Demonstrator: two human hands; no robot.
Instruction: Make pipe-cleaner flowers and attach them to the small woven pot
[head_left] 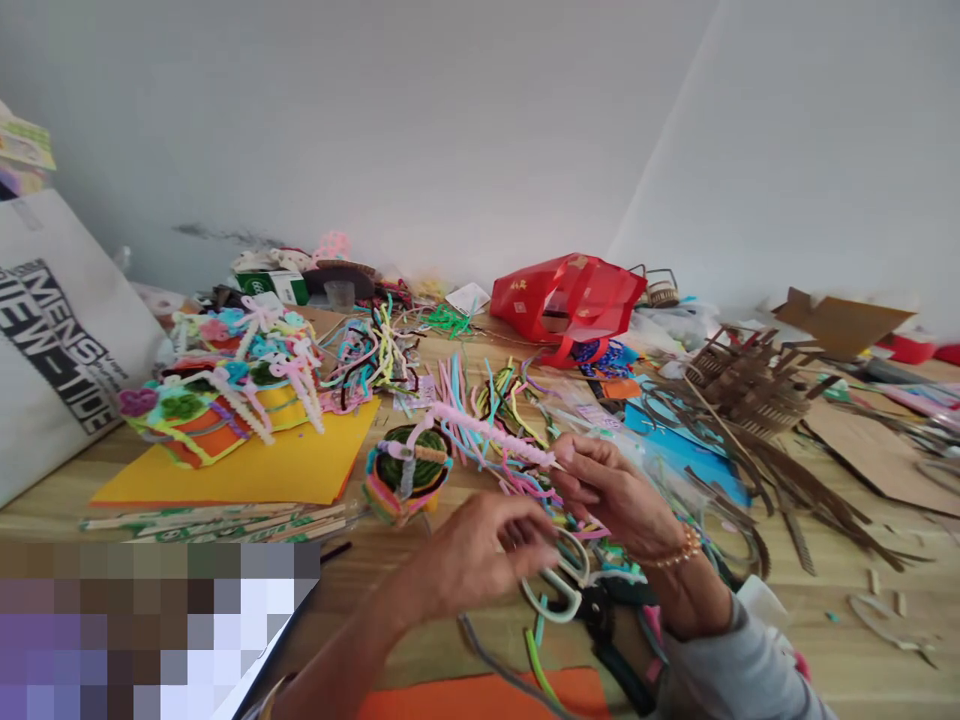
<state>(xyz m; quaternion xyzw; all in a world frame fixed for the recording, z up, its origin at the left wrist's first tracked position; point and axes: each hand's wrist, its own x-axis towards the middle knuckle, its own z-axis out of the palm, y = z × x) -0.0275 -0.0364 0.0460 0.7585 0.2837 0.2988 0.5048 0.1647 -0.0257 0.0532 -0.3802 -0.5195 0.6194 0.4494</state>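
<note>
Right hand: the fingertips of the right hand (600,485) are pinched together on the near end of the pink fuzzy strip (495,433).
Pink strip: runs from that pinch up and to the left, above the worktop (814,625), its far end over the small decorated basket (409,475); whether the two touch is hard to tell.
Left hand: below the strip and apart from it, the left hand (491,545) is half open with loosely curled fingers and nothing visible in its grasp; its fingertips are blurred.
White-handled scissors: the handles of the scissors (564,608) lie just beyond the left fingertips, partly covered by them; the blades cannot be made out.
Loose stems: the coloured fuzzy stems (450,390) pass behind the strip and right hand, too tangled to separate.
Edges: the white printed bag (64,330) is cut off at left, the orange sheet (487,697) at bottom.
Lower left corner: pixelated, contents unreadable.
</note>
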